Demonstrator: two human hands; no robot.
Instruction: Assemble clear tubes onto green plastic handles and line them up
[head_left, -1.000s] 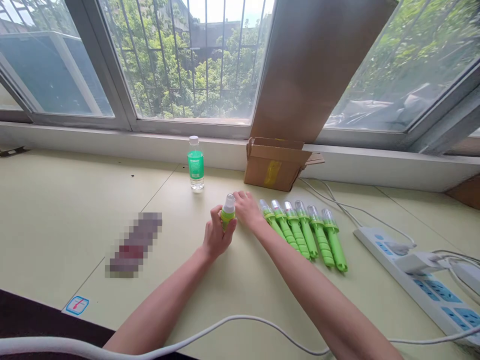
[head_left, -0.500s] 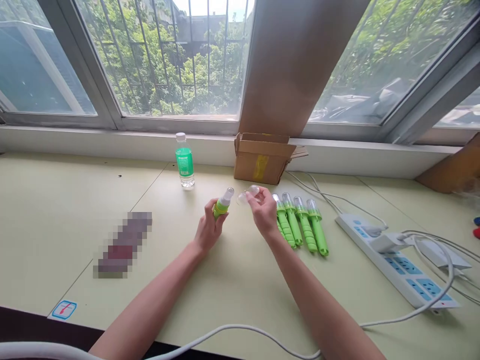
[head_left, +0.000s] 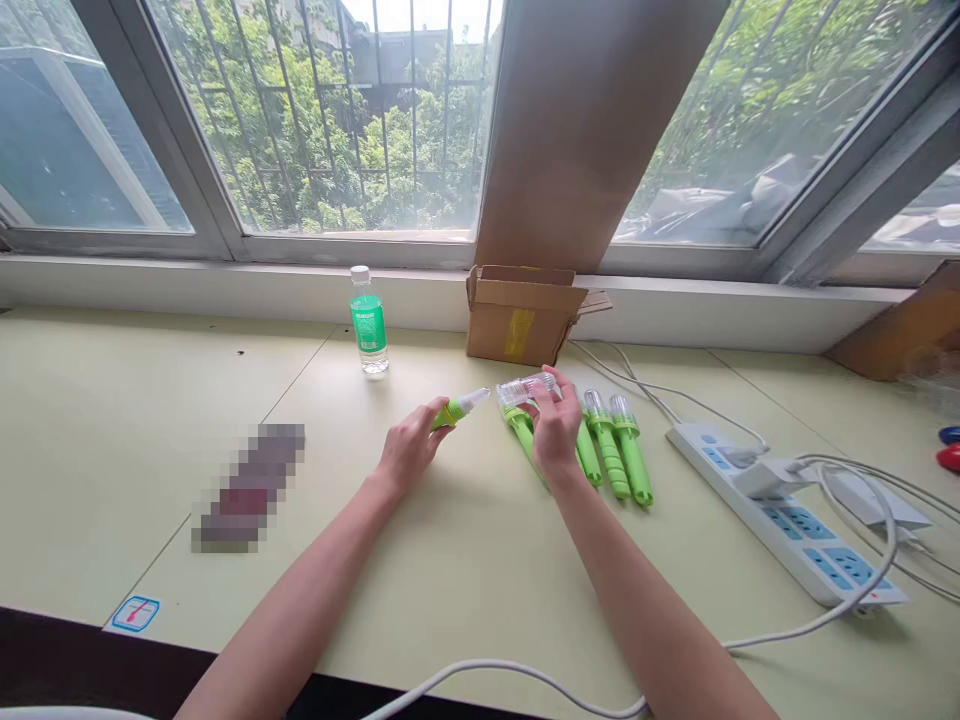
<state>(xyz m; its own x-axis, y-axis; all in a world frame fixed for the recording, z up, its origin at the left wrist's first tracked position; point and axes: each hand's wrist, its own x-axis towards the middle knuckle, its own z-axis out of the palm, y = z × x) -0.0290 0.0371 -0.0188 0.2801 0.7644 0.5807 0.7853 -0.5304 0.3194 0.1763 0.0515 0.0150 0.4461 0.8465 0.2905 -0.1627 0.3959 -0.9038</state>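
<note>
My left hand [head_left: 409,450] is closed round a green stick light [head_left: 459,408], which is tilted with its white tip pointing right. My right hand [head_left: 555,430] pinches a clear plastic cap [head_left: 525,388] just right of that tip, a small gap between them. Under and beside my right hand lies a row of several more green stick lights [head_left: 619,450] with clear caps, side by side on the pale yellow table [head_left: 480,560].
A water bottle with a green label [head_left: 368,322] and an open cardboard box [head_left: 521,315] stand by the window sill. A white power strip [head_left: 780,515] with plugs and cables lies at the right. A white cable [head_left: 480,675] crosses the near edge. A blurred dark patch [head_left: 247,488] lies at left.
My right hand has pulled the clear cap off the light in my left hand and moved right over the row. My left hand has tipped the light from upright to slanted.
</note>
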